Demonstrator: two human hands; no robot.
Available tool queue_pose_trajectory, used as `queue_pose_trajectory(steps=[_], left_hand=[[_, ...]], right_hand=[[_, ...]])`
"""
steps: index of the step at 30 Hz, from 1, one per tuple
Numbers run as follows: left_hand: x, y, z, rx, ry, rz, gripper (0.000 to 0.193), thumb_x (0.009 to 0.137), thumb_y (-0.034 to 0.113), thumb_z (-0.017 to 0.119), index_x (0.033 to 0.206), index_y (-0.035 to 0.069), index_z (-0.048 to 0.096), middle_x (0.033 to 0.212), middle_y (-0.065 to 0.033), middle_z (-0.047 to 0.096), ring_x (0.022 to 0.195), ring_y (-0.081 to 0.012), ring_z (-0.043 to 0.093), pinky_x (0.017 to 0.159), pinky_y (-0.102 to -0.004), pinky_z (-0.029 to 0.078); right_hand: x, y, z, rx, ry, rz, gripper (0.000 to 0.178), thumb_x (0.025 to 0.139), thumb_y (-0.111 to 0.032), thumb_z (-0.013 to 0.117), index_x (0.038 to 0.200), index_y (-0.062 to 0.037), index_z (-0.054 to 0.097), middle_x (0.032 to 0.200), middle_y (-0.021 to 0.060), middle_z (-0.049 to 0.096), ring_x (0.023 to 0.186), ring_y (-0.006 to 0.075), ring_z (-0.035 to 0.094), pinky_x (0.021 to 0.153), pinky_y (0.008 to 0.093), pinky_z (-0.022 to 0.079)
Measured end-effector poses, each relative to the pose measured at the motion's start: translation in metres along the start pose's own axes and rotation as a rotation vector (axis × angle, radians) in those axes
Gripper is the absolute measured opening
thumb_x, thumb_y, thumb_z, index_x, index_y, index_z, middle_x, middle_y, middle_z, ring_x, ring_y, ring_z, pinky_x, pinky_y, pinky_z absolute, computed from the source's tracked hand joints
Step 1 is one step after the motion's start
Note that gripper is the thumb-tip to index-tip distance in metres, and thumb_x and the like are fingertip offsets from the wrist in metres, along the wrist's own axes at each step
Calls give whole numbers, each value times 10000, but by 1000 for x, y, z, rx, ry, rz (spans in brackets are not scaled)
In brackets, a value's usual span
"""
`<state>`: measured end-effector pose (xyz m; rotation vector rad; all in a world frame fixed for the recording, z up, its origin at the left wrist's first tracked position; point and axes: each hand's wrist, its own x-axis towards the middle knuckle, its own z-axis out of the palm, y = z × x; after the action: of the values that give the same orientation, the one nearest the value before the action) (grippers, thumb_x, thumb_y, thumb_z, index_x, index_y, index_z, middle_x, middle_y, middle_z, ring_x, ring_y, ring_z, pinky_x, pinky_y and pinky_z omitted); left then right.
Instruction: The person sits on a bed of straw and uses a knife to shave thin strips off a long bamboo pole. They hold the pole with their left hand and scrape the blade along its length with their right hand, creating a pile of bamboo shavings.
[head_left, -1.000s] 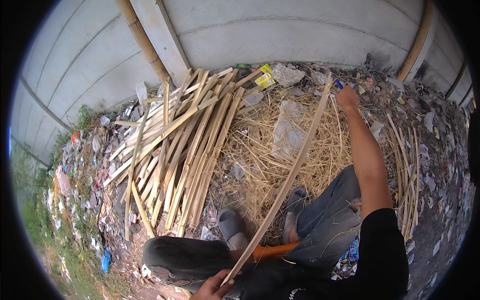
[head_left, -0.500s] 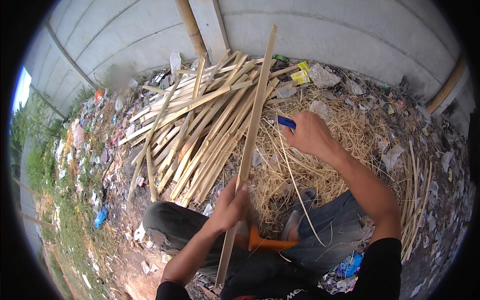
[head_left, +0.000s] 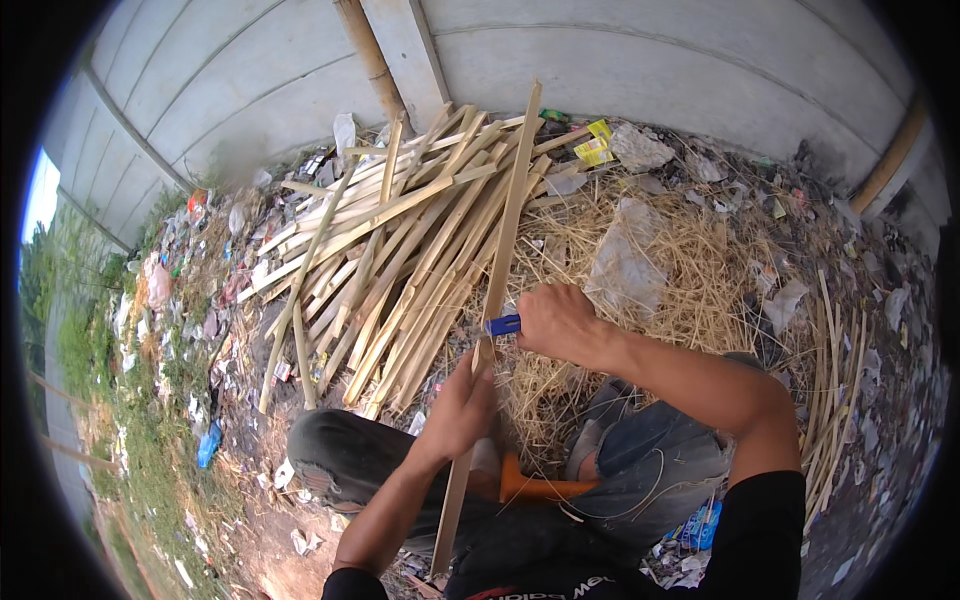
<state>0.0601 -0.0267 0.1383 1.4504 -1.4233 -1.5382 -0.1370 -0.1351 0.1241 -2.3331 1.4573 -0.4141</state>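
A long bamboo strip [head_left: 514, 205] stands slantwise in front of me, its top pointing toward the wall and its lower end beside my lap. My left hand [head_left: 458, 412] is closed around its middle. Just above that grip, a blue cutter [head_left: 503, 325] meets the edge of the strip. My right hand [head_left: 560, 322] is wrapped round the cutter's handle; its blade cannot be made out. Thin curled shavings [head_left: 690, 255] cover the ground beyond my right hand.
A heap of split bamboo strips [head_left: 400, 240] lies ahead to the left, before a concrete wall [head_left: 640, 70]. Narrow strips [head_left: 832, 400] lie at the right. An orange object [head_left: 540, 488] sits between my legs. Litter and a grey stone [head_left: 642, 148] are scattered around.
My right hand has brought the cutter left and nearer to me, onto the strip. The thin shaving hanging by it is gone from there. My left hand keeps its grip.
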Motion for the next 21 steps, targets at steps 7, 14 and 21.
queue_pose_trajectory(steps=[7,14,21], left_hand=[[-73,-21,3,12,-313,-58,385,1097,173,447,1459,49,401,760,42,514,622,-47,463,565,-229,404],[-135,-76,-44,8,-294,-114,380,1083,157,499,1431,17,439,734,44,495,586,-42,427,540,-222,368],[-102,-46,-42,-160,11,-121,304,1080,187,518,1323,5,509,671,35,505,521,-44,462,475,-223,372]], right_hand=[[51,174,-101,-155,314,618,253,854,-140,630,985,44,742,1037,278,729,985,434,717,855,507,568],[-24,289,-136,-308,314,981,323,889,-241,653,1063,17,740,1088,226,736,1013,389,716,886,476,559],[3,269,-142,-207,-100,847,483,906,-464,645,1094,-27,728,1031,225,738,959,371,718,868,482,552]])
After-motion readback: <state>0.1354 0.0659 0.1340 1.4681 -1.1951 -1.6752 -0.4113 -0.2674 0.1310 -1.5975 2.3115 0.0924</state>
